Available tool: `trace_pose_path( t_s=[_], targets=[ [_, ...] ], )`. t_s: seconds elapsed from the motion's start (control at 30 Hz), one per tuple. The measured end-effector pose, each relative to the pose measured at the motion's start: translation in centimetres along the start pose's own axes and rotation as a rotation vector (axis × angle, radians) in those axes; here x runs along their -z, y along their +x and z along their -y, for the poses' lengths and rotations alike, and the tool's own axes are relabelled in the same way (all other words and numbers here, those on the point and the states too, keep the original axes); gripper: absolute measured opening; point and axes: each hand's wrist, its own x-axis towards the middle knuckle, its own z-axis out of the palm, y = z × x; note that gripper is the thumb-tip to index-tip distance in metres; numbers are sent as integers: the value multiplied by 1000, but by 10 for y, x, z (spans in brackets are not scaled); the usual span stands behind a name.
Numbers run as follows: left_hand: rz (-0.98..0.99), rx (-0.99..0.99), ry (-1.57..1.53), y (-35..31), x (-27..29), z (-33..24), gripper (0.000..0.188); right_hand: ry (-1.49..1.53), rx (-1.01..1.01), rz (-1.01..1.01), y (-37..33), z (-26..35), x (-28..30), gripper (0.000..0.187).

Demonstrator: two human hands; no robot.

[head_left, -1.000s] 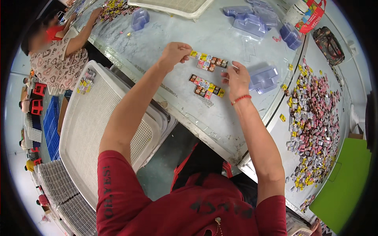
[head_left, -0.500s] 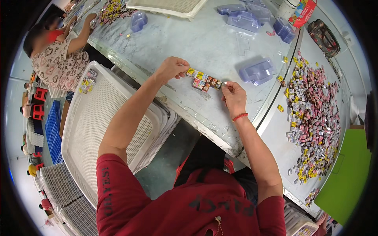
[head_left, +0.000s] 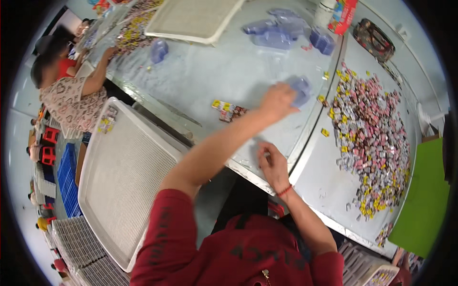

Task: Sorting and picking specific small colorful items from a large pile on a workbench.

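Note:
My left hand [head_left: 278,102] reaches across the table to a clear bluish plastic tray [head_left: 302,90] and overlaps its near side. Motion blurs the fingers, so their grip does not show. By the table's front edge, my right hand [head_left: 273,166] hovers with loosely curled fingers apart and nothing visible between them; a red bracelet circles the wrist. A small block of candy-like packs [head_left: 230,110], yellow, red and brown, lies flat on the table, touched by neither hand. My left forearm passes close to its right end.
A large heap of small wrapped pieces [head_left: 372,143] covers the right-hand table. More clear trays [head_left: 274,35] lie at the back, near a white perforated tray [head_left: 195,21]. Another perforated tray [head_left: 129,181] stands at my left. A person [head_left: 71,95] works at the far left.
My left hand has left the small packs and swung right to the clear tray. My right hand has let go of the block and drawn back toward the table edge. The view has shifted.

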Motion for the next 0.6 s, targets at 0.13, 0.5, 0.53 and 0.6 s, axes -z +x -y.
trace_pose_path(
  t_s=[0.13,0.5,0.53,0.6],
  targets=[
    [-37,71,160,15,-54,-7,33,-2,-10,15,-32,-9,21,24],
    [-102,147,211,9,-80,-17,14,130,-118,-61,-105,-46,58,20],
    [-187,122,210,7,-87,-7,15,101,-29,-93,-108,-52,56,20],
    [-184,68,369,4,-88,12,11,-49,46,-142,-110,-40,61,20]
  ],
)
